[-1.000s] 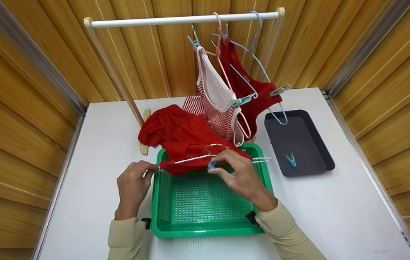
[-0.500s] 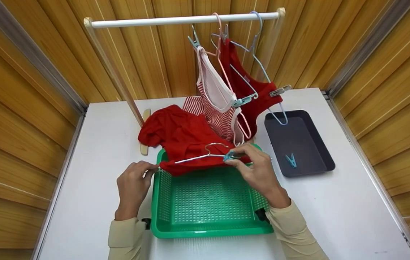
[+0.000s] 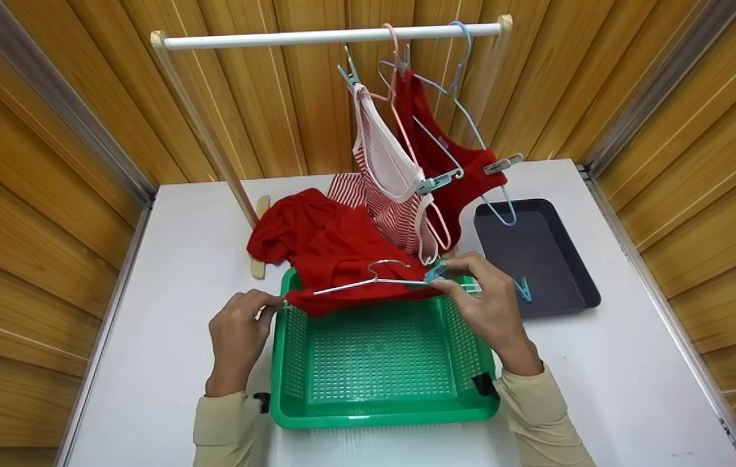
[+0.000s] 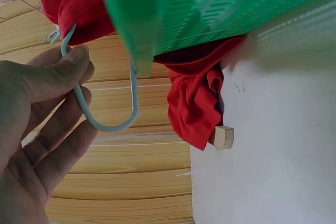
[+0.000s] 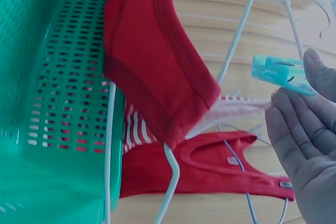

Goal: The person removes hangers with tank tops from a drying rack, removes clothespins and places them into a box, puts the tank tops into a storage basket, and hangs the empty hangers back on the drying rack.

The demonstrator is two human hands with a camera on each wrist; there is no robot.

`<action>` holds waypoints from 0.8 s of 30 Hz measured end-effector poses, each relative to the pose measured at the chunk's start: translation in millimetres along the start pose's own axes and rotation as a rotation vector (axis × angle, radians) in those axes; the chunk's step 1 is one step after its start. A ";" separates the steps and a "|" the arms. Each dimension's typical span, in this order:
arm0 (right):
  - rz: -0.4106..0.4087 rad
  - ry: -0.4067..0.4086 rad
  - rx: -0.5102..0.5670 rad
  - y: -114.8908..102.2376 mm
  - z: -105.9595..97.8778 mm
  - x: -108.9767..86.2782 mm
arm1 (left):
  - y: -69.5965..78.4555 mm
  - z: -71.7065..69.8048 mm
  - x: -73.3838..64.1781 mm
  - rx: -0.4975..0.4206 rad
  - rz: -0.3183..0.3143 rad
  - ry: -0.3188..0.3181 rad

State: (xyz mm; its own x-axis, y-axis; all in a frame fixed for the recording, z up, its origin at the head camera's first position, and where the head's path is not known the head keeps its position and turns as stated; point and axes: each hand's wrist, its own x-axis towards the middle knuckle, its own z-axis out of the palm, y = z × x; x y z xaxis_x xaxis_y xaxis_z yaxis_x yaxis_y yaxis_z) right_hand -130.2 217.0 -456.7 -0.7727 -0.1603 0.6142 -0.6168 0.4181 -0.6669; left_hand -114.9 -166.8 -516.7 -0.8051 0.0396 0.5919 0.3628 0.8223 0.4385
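Note:
My left hand point(image 3: 238, 334) pinches the end of a pale wire hanger point(image 3: 345, 286) at the basket's left rim. In the left wrist view, thumb and fingers meet at the rounded hanger end point(image 4: 113, 128). A red garment point(image 3: 335, 227) is on the hanger and drapes over the far rim of the green basket point(image 3: 384, 420). Between thumb and fingertips, my right hand point(image 3: 487, 311) holds a teal clothespin point(image 3: 436, 272) close over the hanger's right arm. From the right wrist, the clothespin point(image 5: 275, 71) appears apart from the red strap point(image 5: 194, 98).
Behind the basket stands a rack with a white rod point(image 3: 277, 39). A striped top point(image 3: 393, 214) and another red top point(image 3: 465, 168) hang from it on clipped hangers. To the right lies a dark tray point(image 3: 536, 240) with a loose teal clothespin point(image 3: 523, 288).
My right hand has moved to the right along the hanger, carrying the clothespin from near the hook towards the right end. My left hand stays in place.

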 end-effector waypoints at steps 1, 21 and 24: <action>0.002 0.004 -0.007 0.7 -1.8 0.2 | -0.1 0.0 0.0 0.001 0.001 0.001; 0.048 0.122 -0.123 22.4 -29.4 -0.1 | -0.1 -0.3 -1.7 -0.009 -0.011 -0.004; 0.086 0.157 -0.139 30.3 -34.9 -0.2 | 0.1 -0.6 -1.5 -0.010 -0.017 -0.007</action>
State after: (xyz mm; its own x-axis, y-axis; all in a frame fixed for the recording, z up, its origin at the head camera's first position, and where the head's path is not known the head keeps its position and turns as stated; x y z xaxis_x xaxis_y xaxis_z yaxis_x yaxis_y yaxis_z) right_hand -143.5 260.9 -462.3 -0.7818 0.0182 0.6232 -0.5146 0.5456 -0.6615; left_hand -113.4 -167.1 -517.1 -0.8142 0.0293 0.5798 0.3537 0.8170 0.4554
